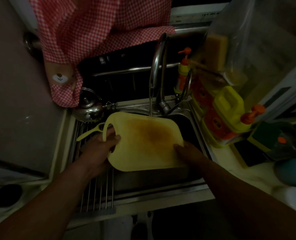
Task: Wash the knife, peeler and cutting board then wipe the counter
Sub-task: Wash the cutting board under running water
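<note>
A pale yellow cutting board point(143, 144) with a brown stain in its middle is held tilted over the steel sink point(192, 122). Water runs from the tap point(158, 70) onto the board's far edge. My left hand point(100, 146) grips the board at its handle hole, fingers curled through it. My right hand point(188, 153) holds the board's right edge, thumb on the top face. A yellow-handled tool point(90, 133), perhaps the peeler, lies on the drying rack behind my left hand. No knife is visible.
A steel kettle point(89, 106) stands left of the tap. Soap bottles point(228, 113) and a pump bottle point(183, 71) crowd the counter to the right. A red checked cloth point(91, 32) hangs above. The rack's rods point(95, 189) cover the sink's left part.
</note>
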### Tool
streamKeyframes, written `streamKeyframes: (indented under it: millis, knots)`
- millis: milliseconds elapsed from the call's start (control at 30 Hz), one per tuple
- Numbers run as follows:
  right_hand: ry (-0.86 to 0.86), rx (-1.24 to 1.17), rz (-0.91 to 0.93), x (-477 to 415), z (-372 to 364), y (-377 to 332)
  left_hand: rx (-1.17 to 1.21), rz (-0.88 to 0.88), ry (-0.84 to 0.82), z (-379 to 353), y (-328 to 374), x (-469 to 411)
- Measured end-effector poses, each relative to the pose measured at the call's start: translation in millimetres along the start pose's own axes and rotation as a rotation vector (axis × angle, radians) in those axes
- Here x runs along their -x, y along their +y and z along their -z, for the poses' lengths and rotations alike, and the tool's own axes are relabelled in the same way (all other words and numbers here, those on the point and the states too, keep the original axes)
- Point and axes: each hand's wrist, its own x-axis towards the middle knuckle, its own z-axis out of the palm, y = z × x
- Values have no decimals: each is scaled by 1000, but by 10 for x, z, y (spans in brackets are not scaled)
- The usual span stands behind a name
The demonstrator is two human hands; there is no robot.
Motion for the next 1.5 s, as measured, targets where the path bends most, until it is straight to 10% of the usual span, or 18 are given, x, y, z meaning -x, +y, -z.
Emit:
streamKeyframes:
  millis: [433, 667, 1067, 1500]
  knots:
    - [-175, -715, -197, 349, -9, -524, -936, -512, -238, -501, -284, 142]
    - [-102, -711, -291, 216, -24, -438, -1191, -520, -13, -181, -355, -154]
    - [-97, -807, -218, 94, -74, -803, -862, -500, 128, -357, -80, -335]
    - [-11, -314, 46, 126, -143, -1050, -545, -288, 85, -394, -121, -244]
